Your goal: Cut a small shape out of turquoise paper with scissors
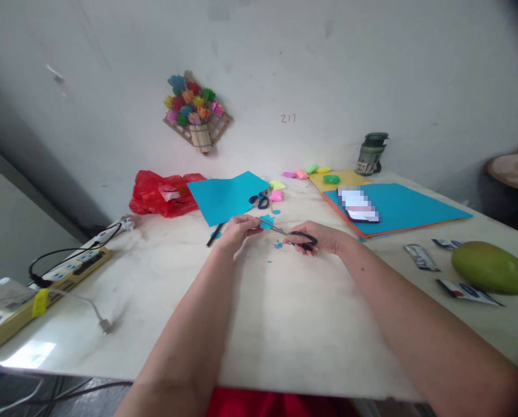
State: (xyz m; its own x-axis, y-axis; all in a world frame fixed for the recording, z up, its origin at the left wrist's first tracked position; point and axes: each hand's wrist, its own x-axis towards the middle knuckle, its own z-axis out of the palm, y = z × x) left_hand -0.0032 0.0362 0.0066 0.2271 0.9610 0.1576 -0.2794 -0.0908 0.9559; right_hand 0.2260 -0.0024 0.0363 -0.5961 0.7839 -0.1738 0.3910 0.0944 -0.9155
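Note:
My left hand (240, 229) pinches a small cut piece of blue paper (267, 220) over the middle of the table. In my right hand (311, 236) are black-handled scissors (302, 236), fingers wrapped in the loops. Their blades point left and reach the blue piece. Small blue scraps (278, 244) lie on the table just below the blades. A black pen-like stick (215, 234) rests left of my left hand. Behind my hands lies a larger blue sheet (228, 197) with a cut-away edge, and a second pair of dark-handled scissors (263, 201) is at its right corner.
A power strip (68, 269) with cables runs along the left edge. A red plastic bag (148, 194) sits at the back left. To the right are stacked coloured sheets (415, 205), a phone (357, 204), a green mango (489, 267), small packets (421, 256) and a bottle (370, 155).

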